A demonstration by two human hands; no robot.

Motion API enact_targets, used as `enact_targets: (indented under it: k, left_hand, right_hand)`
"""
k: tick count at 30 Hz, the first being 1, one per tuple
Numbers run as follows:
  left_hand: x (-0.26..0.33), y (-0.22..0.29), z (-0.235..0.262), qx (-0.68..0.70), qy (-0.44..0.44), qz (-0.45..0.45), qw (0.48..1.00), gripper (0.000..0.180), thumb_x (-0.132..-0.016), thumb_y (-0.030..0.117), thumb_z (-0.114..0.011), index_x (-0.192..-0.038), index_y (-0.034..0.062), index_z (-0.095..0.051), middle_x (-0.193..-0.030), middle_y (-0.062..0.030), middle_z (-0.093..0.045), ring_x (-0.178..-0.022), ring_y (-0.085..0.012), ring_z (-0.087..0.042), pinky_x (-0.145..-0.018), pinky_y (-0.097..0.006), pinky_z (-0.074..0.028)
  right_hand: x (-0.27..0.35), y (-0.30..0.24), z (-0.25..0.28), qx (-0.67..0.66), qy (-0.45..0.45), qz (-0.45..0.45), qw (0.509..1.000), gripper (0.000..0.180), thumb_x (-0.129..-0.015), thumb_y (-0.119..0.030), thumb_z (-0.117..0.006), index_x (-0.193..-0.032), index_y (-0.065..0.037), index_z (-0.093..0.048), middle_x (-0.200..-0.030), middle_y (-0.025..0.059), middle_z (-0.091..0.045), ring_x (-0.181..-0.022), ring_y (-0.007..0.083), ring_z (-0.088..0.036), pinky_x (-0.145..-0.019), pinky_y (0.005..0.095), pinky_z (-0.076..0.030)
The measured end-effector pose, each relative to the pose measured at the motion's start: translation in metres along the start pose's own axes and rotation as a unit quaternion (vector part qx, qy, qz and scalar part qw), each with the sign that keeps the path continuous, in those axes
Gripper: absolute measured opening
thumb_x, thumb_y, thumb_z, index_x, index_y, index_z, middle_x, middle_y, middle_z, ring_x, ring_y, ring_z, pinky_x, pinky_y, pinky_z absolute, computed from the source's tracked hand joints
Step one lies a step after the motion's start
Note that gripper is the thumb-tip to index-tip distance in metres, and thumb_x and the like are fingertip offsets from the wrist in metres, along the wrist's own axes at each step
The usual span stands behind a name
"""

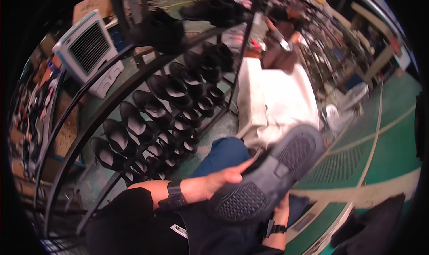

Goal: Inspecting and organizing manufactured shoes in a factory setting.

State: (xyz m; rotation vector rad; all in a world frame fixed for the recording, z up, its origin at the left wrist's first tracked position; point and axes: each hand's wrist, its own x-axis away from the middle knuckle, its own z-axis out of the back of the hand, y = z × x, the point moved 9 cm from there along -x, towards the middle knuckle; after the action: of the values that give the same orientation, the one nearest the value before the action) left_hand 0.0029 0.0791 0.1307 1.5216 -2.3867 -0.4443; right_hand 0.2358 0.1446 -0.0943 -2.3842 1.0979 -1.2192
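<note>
A black shoe (281, 171) is held up in front of me, its dark textured sole turned toward me and its upper hidden behind. My left hand (222, 180) grips it along the left side; the thumb shows, while the other fingers are out of sight. On the lower right side, my right hand (282, 204) also has hold of the shoe, with most of its fingers hidden behind the sole. Both wrists wear dark bands.
To the left, a dark metal rack (100, 106) carries several rows of black shoes (154, 104). Ahead is a block draped in pale cloth (286, 91), with a co-worker (286, 24) beyond it. An air cooler (87, 49) stands at the back left. Green floor (393, 138) lies right.
</note>
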Motion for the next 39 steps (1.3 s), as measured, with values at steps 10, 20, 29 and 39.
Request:
enact_targets:
  k: [10,20,29,39]
  left_hand:
    - [0.033,0.066,0.035,-0.128,0.048,-0.16,0.978,0.119,-0.07,0.056,-0.082,-0.155,0.0023,-0.019,-0.155,-0.0253,-0.028,-0.119,-0.0457,-0.058,-0.094,-0.056,-0.056]
    - [0.091,0.093,0.043,-0.344,0.075,-0.243,0.904,0.099,-0.068,0.026,-0.087,-0.149,0.0051,-0.035,-0.147,-0.0171,-0.046,-0.131,-0.031,-0.051,-0.113,-0.045,-0.038]
    - [0.027,0.059,-0.046,-0.833,-0.005,-0.315,0.456,0.043,-0.077,0.028,-0.081,-0.11,0.0088,-0.062,-0.154,-0.023,-0.031,-0.145,-0.0428,-0.028,-0.115,-0.059,-0.028]
    - [0.014,0.128,-0.158,-0.841,0.04,-0.53,0.1,0.015,-0.078,0.02,-0.071,-0.084,0.0129,-0.058,-0.084,-0.0015,-0.054,-0.1,-0.0213,-0.062,-0.111,-0.058,-0.034]
  right_hand:
    - [0.034,-0.025,-0.168,-0.049,-0.304,0.012,0.951,0.061,-0.095,-0.049,-0.061,-0.132,-0.002,-0.053,-0.112,0.0209,-0.067,-0.091,0.0304,-0.071,-0.061,0.0385,-0.06]
    - [-0.059,-0.021,-0.242,0.214,-0.218,-0.014,0.952,0.062,-0.098,-0.051,-0.054,-0.138,-0.006,-0.045,-0.117,0.021,-0.065,-0.104,0.035,-0.066,-0.08,0.0468,-0.057]
    - [0.04,-0.044,-0.266,0.238,-0.255,0.136,0.927,0.077,-0.09,-0.015,-0.062,-0.157,-0.004,-0.024,-0.15,0.0159,-0.042,-0.137,0.024,-0.044,-0.114,0.0363,-0.033]
    - [0.09,-0.142,-0.46,0.271,-0.416,0.344,0.797,0.063,-0.096,-0.019,-0.058,-0.151,0.001,-0.033,-0.142,0.0157,-0.049,-0.125,0.02,-0.052,-0.103,0.035,-0.044]
